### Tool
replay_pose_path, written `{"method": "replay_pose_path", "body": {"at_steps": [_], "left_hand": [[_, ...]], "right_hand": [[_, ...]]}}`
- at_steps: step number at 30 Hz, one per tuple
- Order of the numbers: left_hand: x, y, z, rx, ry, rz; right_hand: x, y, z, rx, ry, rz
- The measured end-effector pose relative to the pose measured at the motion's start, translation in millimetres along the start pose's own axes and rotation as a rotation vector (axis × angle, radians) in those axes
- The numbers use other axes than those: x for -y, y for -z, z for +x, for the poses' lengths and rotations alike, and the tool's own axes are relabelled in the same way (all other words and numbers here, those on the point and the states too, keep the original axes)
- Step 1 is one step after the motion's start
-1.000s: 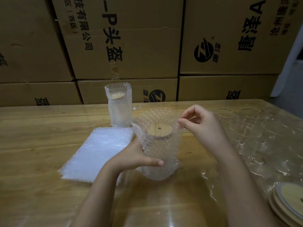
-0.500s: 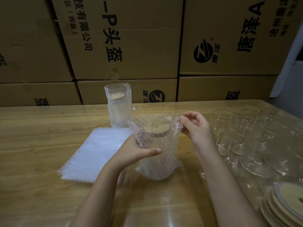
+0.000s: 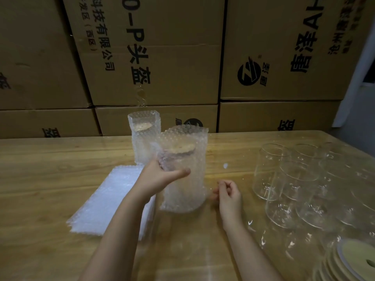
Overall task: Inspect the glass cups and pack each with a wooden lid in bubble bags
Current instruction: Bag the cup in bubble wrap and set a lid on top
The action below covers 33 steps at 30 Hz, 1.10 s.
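Right hand [image 3: 228,196] now off bagged cup [image 3: 184,179]

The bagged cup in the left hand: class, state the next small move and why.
Probably set the bagged cup beside the finished pack behind it: the left hand grips it, the wooden lid sits inside, and the right hand holds nothing.

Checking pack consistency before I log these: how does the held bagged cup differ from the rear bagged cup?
The held bagged cup is gripped near its top by the left hand; the rear bagged cup stands free on the table. The held one is nearer the camera and overlaps the rear one's lower right. Both are upright, with a wooden lid showing through the bubble bag.
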<state>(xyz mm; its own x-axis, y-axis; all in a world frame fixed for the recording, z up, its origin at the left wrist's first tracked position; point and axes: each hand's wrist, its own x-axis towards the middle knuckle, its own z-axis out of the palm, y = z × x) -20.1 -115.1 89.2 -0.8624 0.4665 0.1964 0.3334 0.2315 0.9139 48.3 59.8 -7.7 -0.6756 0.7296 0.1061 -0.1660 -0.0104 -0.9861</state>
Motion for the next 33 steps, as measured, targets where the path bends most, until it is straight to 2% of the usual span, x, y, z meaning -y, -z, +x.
{"method": "replay_pose_path", "body": {"at_steps": [5, 11, 16, 21, 33], "left_hand": [[-7.7, -0.9, 57.7, -0.243, 0.016, 0.089], [5.7, -11.3, 116.6, -0.412, 0.000, 0.158], [25.1, -19.0, 136.2, -0.495, -0.008, 0.160], [37.5, -24.6, 143.5, -0.548, 0.036, 0.264], [46.9, -31.7, 147.9, -0.573, 0.155, 0.370]], "right_hand": [[-5.4, -1.1, 2.5, 0.049, 0.019, -0.015], [-9.1, -3.4, 5.8, 0.073, 0.022, -0.035], [-10.2, -2.5, 5.2, 0.085, 0.025, -0.046], [-9.9, -3.7, 5.3, 0.092, 0.020, -0.053], [-9.2, -3.5, 5.3, 0.099, 0.008, -0.056]]}}
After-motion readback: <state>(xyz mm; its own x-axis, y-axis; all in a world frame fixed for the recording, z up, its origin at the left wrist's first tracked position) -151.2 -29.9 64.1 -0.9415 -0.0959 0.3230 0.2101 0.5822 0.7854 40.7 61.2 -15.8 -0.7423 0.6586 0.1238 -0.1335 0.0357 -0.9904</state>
